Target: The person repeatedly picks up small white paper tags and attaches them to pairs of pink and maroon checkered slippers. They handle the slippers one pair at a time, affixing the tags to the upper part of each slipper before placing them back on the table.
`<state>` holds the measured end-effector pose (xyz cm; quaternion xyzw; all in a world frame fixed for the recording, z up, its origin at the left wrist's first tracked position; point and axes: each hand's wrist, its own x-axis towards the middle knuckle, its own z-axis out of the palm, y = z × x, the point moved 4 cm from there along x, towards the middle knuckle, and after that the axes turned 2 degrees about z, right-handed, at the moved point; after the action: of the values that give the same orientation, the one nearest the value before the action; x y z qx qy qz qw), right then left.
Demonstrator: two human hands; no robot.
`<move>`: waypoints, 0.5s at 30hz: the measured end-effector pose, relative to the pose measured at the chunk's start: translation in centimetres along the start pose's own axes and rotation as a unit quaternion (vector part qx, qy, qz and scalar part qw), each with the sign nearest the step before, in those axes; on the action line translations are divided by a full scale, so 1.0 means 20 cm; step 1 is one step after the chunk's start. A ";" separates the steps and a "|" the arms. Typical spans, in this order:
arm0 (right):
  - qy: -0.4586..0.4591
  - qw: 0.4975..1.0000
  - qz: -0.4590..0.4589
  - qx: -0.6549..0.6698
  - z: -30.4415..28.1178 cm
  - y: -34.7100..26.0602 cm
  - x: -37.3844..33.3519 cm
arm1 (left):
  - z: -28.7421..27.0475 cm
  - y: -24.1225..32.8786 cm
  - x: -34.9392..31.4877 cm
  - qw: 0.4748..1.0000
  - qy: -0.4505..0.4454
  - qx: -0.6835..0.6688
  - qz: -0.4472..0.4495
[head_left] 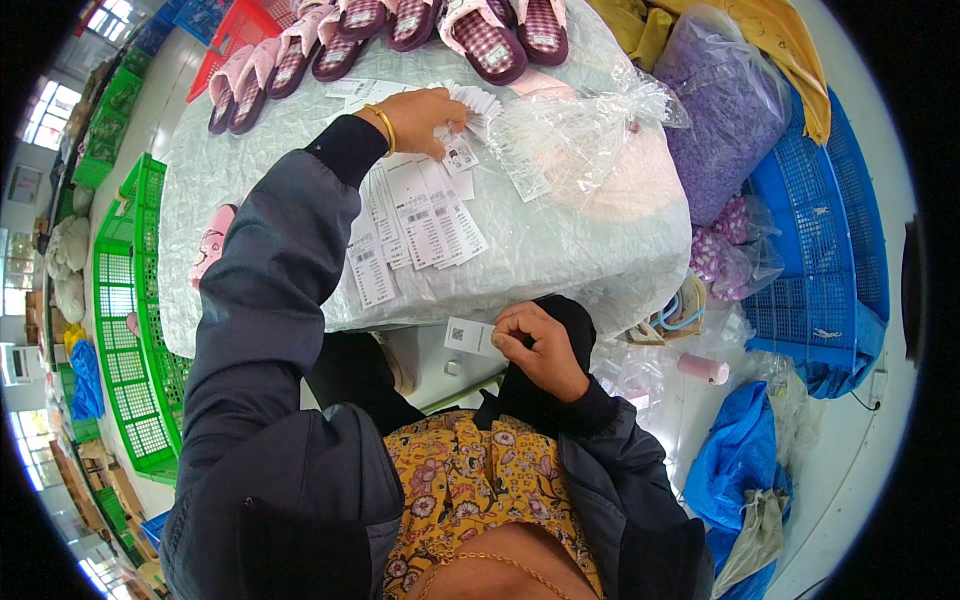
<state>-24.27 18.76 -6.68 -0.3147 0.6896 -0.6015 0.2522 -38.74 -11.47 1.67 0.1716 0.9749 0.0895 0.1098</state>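
Observation:
My left hand [420,118], a gold bangle at its wrist, reaches over the covered table with its fingers curled. Thumb and fingers close on a small printed paper tag [460,154] beside a fanned pile of white tags [480,108]. Below it, long white barcode labels [425,215] lie spread and overlapping. Down at the table's near edge, my right hand [545,345] pinches a white card tag [470,336] bearing a square code. The card's right end is hidden under the fingers.
Pink slippers with checked insoles [485,45] line the table's far side; another slipper [213,243] lies at the left. Clear plastic bags [580,140] cover the table's right part. Green crates [125,320] stand left, a blue crate [810,240] and purple-filled bag [720,110] right.

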 end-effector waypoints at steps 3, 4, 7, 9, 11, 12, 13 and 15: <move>0.002 1.000 0.002 0.004 0.01 -0.01 -0.01 | 0.01 -0.01 0.00 0.999 -0.022 -0.016 -0.025; 0.002 1.000 0.004 0.006 0.01 -0.01 -0.01 | 0.01 -0.01 0.00 0.999 -0.030 -0.016 -0.042; -0.007 1.000 0.021 0.013 0.02 -0.02 -0.01 | 0.01 -0.01 0.01 0.999 -0.019 0.004 -0.030; -0.011 0.999 0.032 0.013 0.02 -0.02 -0.02 | -0.01 0.01 0.03 0.999 -0.011 0.020 -0.030; -0.012 0.999 0.036 0.009 0.02 -0.01 -0.02 | -0.01 0.02 0.04 0.999 -0.005 0.023 -0.025; -0.010 0.999 0.038 0.010 0.02 -0.01 -0.02 | -0.01 0.01 0.05 1.000 -0.004 0.018 -0.019; -0.009 0.999 0.041 0.011 0.02 -0.01 -0.03 | 0.00 0.01 0.06 1.000 -0.003 0.013 -0.014; -0.009 0.999 0.043 0.011 0.02 -0.01 -0.03 | 0.00 0.00 0.05 1.000 0.001 0.015 0.005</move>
<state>-23.52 18.92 -6.57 -0.2871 0.6939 -0.5945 0.2873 -39.68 -11.01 1.49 0.1776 0.9754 0.0754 0.1063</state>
